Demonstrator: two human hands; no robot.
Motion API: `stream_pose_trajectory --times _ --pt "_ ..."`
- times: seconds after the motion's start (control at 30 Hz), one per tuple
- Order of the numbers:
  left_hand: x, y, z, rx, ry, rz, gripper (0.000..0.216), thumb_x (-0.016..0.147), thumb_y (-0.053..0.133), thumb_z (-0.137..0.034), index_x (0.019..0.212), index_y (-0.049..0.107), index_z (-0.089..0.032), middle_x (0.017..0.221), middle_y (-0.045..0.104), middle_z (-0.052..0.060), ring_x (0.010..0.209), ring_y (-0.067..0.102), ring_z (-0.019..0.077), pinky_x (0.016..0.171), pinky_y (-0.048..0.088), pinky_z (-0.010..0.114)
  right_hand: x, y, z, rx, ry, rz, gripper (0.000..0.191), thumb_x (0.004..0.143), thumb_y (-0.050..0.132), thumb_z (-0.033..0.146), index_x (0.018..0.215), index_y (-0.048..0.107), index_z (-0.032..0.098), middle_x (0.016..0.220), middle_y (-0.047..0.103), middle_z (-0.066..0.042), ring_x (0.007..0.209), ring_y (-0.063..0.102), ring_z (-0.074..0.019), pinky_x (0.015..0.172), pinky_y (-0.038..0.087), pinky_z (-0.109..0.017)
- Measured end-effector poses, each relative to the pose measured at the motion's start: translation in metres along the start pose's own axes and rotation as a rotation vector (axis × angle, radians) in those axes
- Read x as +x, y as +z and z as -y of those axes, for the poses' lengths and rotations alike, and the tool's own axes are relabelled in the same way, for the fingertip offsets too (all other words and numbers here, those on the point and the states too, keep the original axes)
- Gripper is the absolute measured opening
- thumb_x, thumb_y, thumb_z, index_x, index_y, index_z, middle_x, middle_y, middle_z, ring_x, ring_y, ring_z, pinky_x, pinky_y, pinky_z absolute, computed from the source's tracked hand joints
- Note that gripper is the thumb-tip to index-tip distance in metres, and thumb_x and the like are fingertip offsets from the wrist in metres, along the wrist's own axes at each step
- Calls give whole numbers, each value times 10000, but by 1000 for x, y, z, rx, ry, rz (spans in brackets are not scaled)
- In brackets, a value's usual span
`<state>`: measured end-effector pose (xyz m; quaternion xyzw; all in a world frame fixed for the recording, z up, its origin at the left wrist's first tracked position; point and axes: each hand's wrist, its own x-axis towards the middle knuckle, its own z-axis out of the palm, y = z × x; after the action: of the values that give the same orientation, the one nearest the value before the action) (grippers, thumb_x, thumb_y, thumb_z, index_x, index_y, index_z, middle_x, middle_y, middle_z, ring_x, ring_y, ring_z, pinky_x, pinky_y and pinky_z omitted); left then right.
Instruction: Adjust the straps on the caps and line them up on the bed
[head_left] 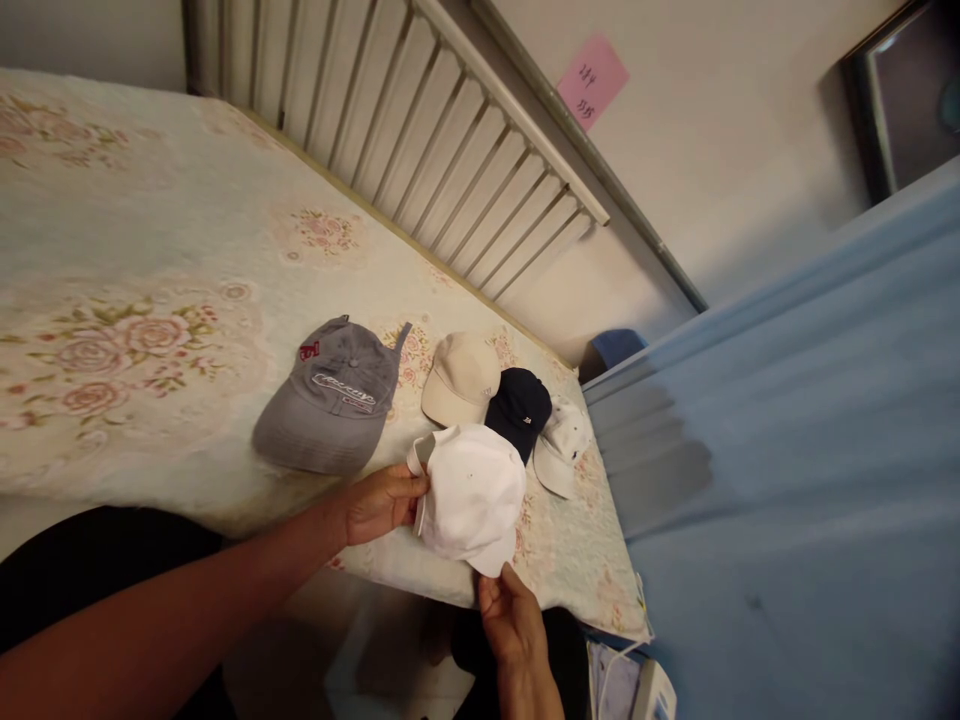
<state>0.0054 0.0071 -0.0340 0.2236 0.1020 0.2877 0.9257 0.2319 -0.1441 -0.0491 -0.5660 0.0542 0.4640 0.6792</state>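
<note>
Both our hands are closed on a white cap (472, 495) at the near edge of a bed: our left hand (384, 503) pinches its back edge between thumb and fingers, and our right hand (510, 618) grips the tip of its brim from below. We hold the cap crown-up, low over the floral bedspread (150, 300); whether it rests on the cloth we cannot tell.

Four more caps lie on the bedspread behind it. A grey cap (330, 398) with lettering on its front sits to the left, just beside our left hand. A beige cap (459, 378) lies beyond the white one, touching a dark navy cap (519, 405) on its right, and the navy cap's near edge is covered by the white crown. A second, smaller white cap (561, 450) lies just right of the navy one, near the bed's corner.

A slatted white headboard (420, 130) runs along the far side of the bed. A pink note (591, 80) is stuck to the wall above it, and a blue curtain (810, 450) hangs close on the right, crowding the bed's corner.
</note>
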Motion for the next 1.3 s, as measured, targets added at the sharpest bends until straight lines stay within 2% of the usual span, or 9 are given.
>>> stream_pose_trajectory --times 0.1,0.23,0.33,0.47,0.67,0.83,0.97,1.13,1.3 --pt "0 -1 1 -2 0 2 360 729 739 -251 1066 662 -151 911 723 91 795 652 206 787 465 361 4 -2 -1 -10 -46 11 267 621 732 93 866 652 162 796 740 -12 702 686 -149 611 552 -230" --pt "-1 0 1 -7 -3 7 333 729 740 -258 1034 670 -143 918 715 92 829 639 203 816 452 363 10 -5 -2 -42 -98 14 243 622 719 80 833 650 179 751 724 15 634 650 -120 540 510 -197" --pt "-2 1 0 -1 -12 10 312 739 732 -269 1014 673 -134 926 707 91 833 629 201 824 444 368 13 -5 -2 29 -86 2 245 621 699 48 829 660 172 750 722 7 611 639 -118 516 495 -191" --pt "-3 2 0 -6 -11 11 311 733 736 -247 1016 675 -134 908 702 79 811 619 186 808 439 355 15 -4 -1 89 -63 -13 255 610 674 20 808 667 182 762 727 10 655 654 -131 577 519 -209" --pt "-3 2 0 30 -19 32 302 728 741 -237 1004 682 -131 913 699 78 819 613 180 816 443 349 21 -4 2 -8 -147 41 234 632 658 46 823 670 180 830 740 -17 834 685 -173 714 555 -271" --pt "-3 2 2 30 -14 4 260 723 744 -224 966 690 -148 910 698 68 846 612 185 847 444 361 26 1 12 17 -144 25 192 647 626 34 775 670 170 819 743 -34 818 691 -172 726 563 -275" --pt "-2 2 4 37 -16 -18 304 725 744 -232 1011 683 -147 935 695 79 867 606 189 847 439 358 26 4 12 19 -154 14 184 660 605 29 766 669 165 806 743 -37 820 693 -172 745 566 -279" --pt "0 -2 7 23 -2 -38 296 727 746 -246 1001 681 -156 920 695 72 832 608 179 813 436 335 17 4 4 33 -135 39 252 638 641 28 846 670 166 854 748 -31 884 693 -178 790 564 -287" --pt "1 -2 7 8 -4 -37 326 714 755 -245 1010 659 -144 900 694 65 818 606 175 810 430 330 6 -1 -1 -48 -51 18 223 636 689 71 834 656 168 775 742 -8 754 707 -152 741 574 -262"
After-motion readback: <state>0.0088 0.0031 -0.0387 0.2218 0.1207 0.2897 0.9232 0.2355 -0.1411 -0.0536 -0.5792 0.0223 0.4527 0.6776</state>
